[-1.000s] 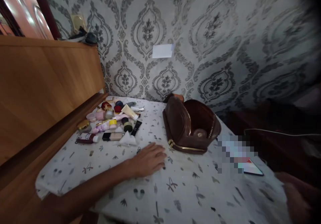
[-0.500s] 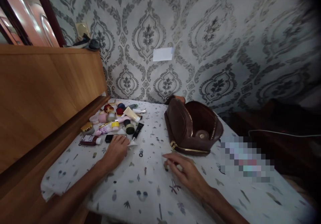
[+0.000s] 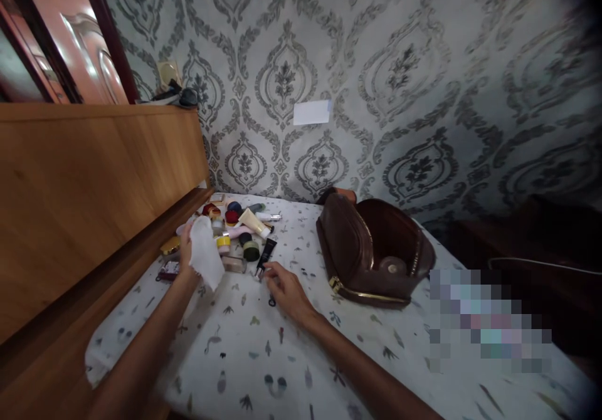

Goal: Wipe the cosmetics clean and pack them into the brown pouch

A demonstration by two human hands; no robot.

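Observation:
My left hand (image 3: 186,244) is closed on a crumpled white tissue (image 3: 205,254), raised over the left side of a cosmetics pile and covering part of it. My right hand (image 3: 290,291) has slightly bent fingers, their tips beside the lower end of a black squeeze tube (image 3: 266,252); whether they touch it is unclear. Around the hands lie a clear beige bottle (image 3: 234,264), a dark green jar (image 3: 251,251), a yellow-banded jar (image 3: 223,242), a cream tube (image 3: 254,224) and a dark red bottle (image 3: 168,271), partly hidden by my left wrist.
An unzipped brown bag (image 3: 345,244) stands on the right of the patterned white cloth (image 3: 263,357). A wooden cabinet (image 3: 103,175) borders the left side. Behind rises the patterned wall (image 3: 320,50). A pixelated patch (image 3: 489,326) covers something at right.
My left hand has lifted the white tissue off the cloth and moved left over the pile. My right hand has moved left, from near the bag to the black tube. The view has shifted slightly.

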